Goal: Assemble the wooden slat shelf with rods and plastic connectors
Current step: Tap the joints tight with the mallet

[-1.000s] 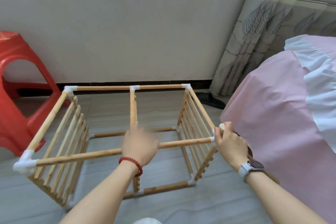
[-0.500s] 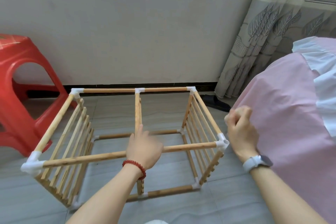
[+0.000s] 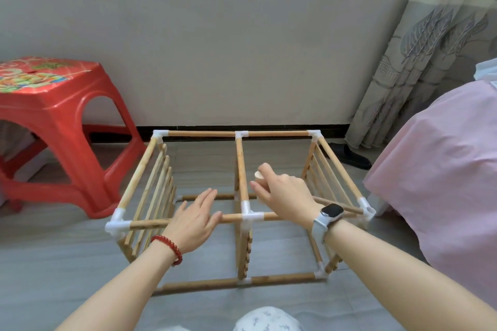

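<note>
Standing on the floor, the shelf frame [image 3: 242, 204] is looking fully boxed in: since a second ago the right hand [image 3: 282, 193] has left the near right corner connector [image 3: 367, 208] and is hovering over the middle rod [image 3: 240, 166], pinching a small pale round piece [image 3: 259, 175], probably a cap. Left hand [image 3: 195, 219] is resting flat, fingers straight, on the near top rod [image 3: 231, 217], steadying it.

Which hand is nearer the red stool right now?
Left. The left hand lies flat on the shelf's near top rod, on the side toward the red stool. The right hand is farther right, past the centre divider.
</note>
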A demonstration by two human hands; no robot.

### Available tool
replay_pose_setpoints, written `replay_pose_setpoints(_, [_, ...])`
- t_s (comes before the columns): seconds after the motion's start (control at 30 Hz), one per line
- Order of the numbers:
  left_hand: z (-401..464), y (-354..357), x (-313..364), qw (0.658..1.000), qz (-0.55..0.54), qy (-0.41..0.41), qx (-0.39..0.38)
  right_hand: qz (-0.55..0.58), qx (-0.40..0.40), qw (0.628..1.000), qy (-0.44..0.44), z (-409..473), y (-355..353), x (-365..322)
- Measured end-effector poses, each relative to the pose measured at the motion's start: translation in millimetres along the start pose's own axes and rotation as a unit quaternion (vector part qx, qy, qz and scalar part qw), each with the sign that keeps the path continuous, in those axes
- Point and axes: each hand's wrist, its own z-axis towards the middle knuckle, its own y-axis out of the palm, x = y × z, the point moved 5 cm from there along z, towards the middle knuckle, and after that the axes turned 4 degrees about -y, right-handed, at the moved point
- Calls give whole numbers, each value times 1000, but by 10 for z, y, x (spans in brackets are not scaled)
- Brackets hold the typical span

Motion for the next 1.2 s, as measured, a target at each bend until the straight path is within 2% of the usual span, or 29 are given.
replay_pose_setpoints(0.1, [-152,-111,-473,997,65,-37,30,106,212,971,-14,82,-280,-233])
replay_pose_setpoints(0.13, [-201,-130,-548,996,74,-38,43,124,240,963,-10,7,-217,-264])
replay_pose_setpoints(0.27, [-293,-85,-627,993,88,-33,67,10,138,990,-43,-255,448,-340])
replay_pose_setpoints(0.33, [-298,-121,-627,990,114,-38,80,-9,184,982,-52,-1,198,-333])
replay_pose_setpoints(0.37, [-294,-123,-630,989,122,-45,74,35,227,973,-33,117,-12,-300])
replay_pose_setpoints(0.43, [-317,-117,-632,988,132,-47,68,115,254,960,13,146,-139,-272])
replay_pose_setpoints(0.47, [-331,-113,-626,987,137,-43,74,98,224,969,36,73,-69,-283])
replay_pose_setpoints(0.5, [-335,-107,-629,986,137,-43,80,27,149,988,32,-41,162,-329])
replay_pose_setpoints(0.53, [-337,-108,-627,986,131,-40,93,-34,64,997,12,-150,373,-386])
replay_pose_setpoints(0.57, [-352,-96,-616,986,123,-31,109,-47,35,998,-9,-213,444,-420])
replay_pose_setpoints(0.6, [-353,-94,-612,985,120,-23,124,-33,48,998,-27,-169,390,-447])
replay_pose_setpoints(0.63, [-346,-106,-624,983,119,-20,136,-17,98,994,-51,-38,267,-434])
replay_pose_setpoints(0.7, [-342,-98,-651,983,111,-25,141,65,212,975,-20,96,-35,-310])
replay_pose_setpoints(0.73, [-347,-89,-653,983,113,-25,140,104,227,968,7,60,-63,-274])
replay_pose_setpoints(0.8, [-359,-49,-654,983,118,-25,138,81,165,983,19,-145,181,-317])
replay_pose_setpoints(0.87, [-378,-36,-634,986,103,-21,132,5,102,994,-31,-297,413,-341])
replay_pose_setpoints(0.93, [-391,-90,-632,987,105,-18,118,-49,149,985,-68,-83,252,-257])
replay_pose_setpoints(1.0, [-415,-119,-638,991,93,-15,99,15,216,976,-35,61,-42,-210])
replay_pose_setpoints(1.07, [-420,-109,-665,992,78,-10,98,74,224,972,4,-12,24,-180])
replay_pose_setpoints(1.13, [-440,-146,-697,990,60,7,129,16,94,995,13,-159,421,-218])
replay_pose_setpoints(1.2, [-542,-219,-792,980,61,21,188,-44,47,998,-10,-188,623,-173])
